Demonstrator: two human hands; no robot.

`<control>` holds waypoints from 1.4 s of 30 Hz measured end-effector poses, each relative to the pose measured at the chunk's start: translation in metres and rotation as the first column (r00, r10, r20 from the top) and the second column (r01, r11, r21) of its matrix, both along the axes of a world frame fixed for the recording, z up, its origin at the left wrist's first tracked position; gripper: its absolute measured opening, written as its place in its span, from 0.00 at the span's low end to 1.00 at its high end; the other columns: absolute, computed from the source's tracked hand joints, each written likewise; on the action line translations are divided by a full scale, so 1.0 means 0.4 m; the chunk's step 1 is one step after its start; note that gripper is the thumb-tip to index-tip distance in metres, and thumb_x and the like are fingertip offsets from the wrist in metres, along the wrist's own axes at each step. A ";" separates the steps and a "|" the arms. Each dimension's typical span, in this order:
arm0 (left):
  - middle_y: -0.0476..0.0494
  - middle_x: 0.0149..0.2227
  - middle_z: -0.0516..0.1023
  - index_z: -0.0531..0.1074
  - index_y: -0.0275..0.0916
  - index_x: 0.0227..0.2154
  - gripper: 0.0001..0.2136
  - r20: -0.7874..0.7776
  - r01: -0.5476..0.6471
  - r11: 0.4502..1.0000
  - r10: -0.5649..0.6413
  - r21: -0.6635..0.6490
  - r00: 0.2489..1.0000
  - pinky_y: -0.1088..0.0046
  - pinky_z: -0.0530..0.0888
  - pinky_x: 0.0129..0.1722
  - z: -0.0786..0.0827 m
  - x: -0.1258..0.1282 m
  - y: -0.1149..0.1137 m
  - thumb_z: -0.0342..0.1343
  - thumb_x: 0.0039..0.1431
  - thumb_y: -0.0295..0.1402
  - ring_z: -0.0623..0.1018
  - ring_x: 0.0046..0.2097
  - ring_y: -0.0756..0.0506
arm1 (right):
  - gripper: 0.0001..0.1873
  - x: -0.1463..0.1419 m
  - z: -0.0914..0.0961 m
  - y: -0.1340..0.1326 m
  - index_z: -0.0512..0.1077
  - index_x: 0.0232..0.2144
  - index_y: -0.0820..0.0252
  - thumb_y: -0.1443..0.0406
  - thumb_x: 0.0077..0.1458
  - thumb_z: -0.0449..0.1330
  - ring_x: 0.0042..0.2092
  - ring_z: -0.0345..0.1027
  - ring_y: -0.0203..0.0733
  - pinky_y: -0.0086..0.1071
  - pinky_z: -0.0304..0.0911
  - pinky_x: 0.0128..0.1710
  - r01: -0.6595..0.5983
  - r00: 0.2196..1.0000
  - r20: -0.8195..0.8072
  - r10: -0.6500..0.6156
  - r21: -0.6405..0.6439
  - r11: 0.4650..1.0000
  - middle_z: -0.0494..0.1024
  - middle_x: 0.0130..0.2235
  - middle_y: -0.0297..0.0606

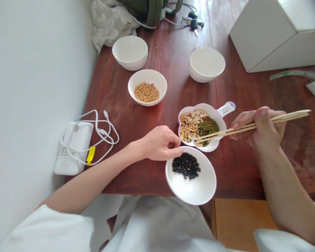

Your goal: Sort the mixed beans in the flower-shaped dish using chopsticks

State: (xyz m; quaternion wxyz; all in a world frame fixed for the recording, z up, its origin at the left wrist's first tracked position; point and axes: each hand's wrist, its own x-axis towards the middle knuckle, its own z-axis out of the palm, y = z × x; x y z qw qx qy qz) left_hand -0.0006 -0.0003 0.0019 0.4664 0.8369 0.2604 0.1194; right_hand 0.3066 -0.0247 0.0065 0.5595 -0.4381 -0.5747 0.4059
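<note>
My right hand is closed on a pair of wooden chopsticks. Their tips reach into a purple-rimmed handled dish holding mixed beans: green ones, pale soybeans and peanuts. My left hand is closed, its fingers pinching the far rim of a white bowl with a small heap of black beans. That bowl overhangs the table's near edge. Beyond it stands a white bowl of soybeans.
Two more white bowls stand farther back. A white box fills the back right. Keys, a green bag and floral cloth lie at the far edge. A white device with a coiled cable sits left of the brown table.
</note>
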 end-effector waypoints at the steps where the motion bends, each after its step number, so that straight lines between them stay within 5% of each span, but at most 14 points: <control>1: 0.51 0.17 0.69 0.71 0.34 0.17 0.17 0.002 0.002 1.000 -0.002 0.000 1.000 0.79 0.58 0.24 0.000 0.000 0.000 0.60 0.60 0.35 0.64 0.21 0.56 | 0.29 -0.002 0.001 0.000 0.82 0.21 0.62 0.51 0.67 0.59 0.21 0.72 0.42 0.31 0.68 0.16 0.016 1.000 -0.007 -0.016 0.001 1.000 0.76 0.21 0.47; 6: 0.51 0.17 0.69 0.72 0.34 0.17 0.17 -0.006 0.000 1.000 0.000 -0.001 1.000 0.79 0.58 0.24 -0.001 -0.001 -0.001 0.60 0.59 0.35 0.64 0.21 0.56 | 0.31 0.004 0.005 0.000 0.80 0.18 0.61 0.52 0.68 0.57 0.19 0.70 0.42 0.30 0.61 0.10 0.015 0.991 -0.134 -0.013 0.013 1.000 0.74 0.19 0.44; 12: 0.51 0.17 0.68 0.70 0.34 0.16 0.17 -0.004 -0.004 1.000 0.004 -0.001 1.000 0.79 0.57 0.24 -0.001 0.000 -0.001 0.59 0.59 0.34 0.63 0.21 0.57 | 0.32 0.035 -0.006 0.006 0.85 0.27 0.61 0.45 0.67 0.54 0.18 0.71 0.45 0.34 0.63 0.10 -0.399 0.909 -0.156 0.386 -0.063 0.915 0.79 0.23 0.48; 20: 0.51 0.17 0.69 0.70 0.34 0.17 0.17 0.018 0.008 1.000 -0.008 0.000 1.000 0.79 0.58 0.24 -0.003 0.000 0.000 0.59 0.60 0.35 0.63 0.21 0.57 | 0.34 0.009 0.000 0.012 0.82 0.20 0.61 0.44 0.65 0.57 0.20 0.70 0.39 0.29 0.63 0.15 -0.043 0.990 -0.136 0.027 -0.115 0.992 0.75 0.21 0.45; 42: 0.52 0.17 0.69 0.72 0.33 0.17 0.17 0.028 0.012 1.000 -0.012 0.001 1.000 0.79 0.58 0.24 -0.006 -0.002 0.001 0.60 0.60 0.34 0.64 0.21 0.57 | 0.28 0.029 -0.031 0.002 0.84 0.31 0.63 0.55 0.73 0.51 0.26 0.76 0.38 0.32 0.71 0.24 -0.177 0.983 0.046 0.178 -0.018 0.984 0.83 0.31 0.49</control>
